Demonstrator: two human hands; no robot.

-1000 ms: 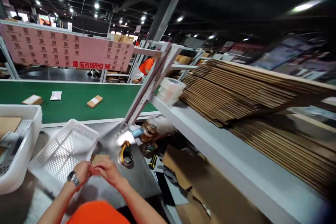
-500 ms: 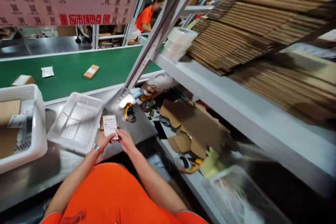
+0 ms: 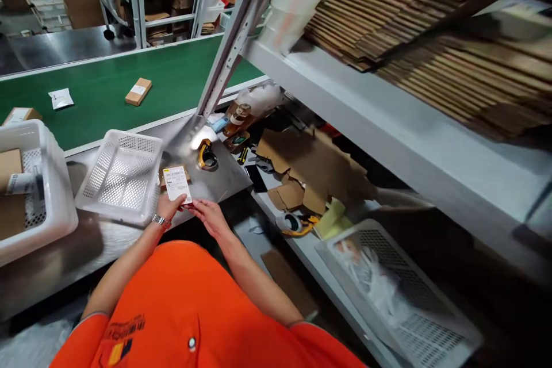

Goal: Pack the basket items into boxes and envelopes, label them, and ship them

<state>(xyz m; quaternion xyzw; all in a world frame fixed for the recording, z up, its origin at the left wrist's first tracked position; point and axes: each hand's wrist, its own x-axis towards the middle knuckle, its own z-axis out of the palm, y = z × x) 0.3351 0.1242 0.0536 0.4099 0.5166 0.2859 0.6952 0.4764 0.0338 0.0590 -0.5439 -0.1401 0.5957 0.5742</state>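
A white shipping label [image 3: 176, 179] with a yellow top corner and printed lines is pinched in my left hand [image 3: 169, 210], which wears a metal watch. My right hand [image 3: 212, 218] has its fingertips at the label's lower right corner, where a small dark red spot shows. Partly covered by the label, a small brown cardboard box [image 3: 188, 173] rests on the metal table [image 3: 228, 175]. A yellow and black tape dispenser [image 3: 207, 156] stands just beyond my hands. To their left is a white perforated basket [image 3: 125, 175] with nothing in it.
A white crate [image 3: 60, 207] holds brown packages. Parcels lie on the green conveyor belt [image 3: 99, 89]. On the right, a grey shelf [image 3: 345, 98] bears tape rolls [image 3: 295, 6] and stacked flat cardboard [image 3: 379, 6]. Below are cardboard scraps [image 3: 314, 167] and another basket [image 3: 431, 310].
The view has tilted down, so the shelf, belt and crate sit higher in the picture. My hands stay at the label, and the lower right basket now shows more clearly.
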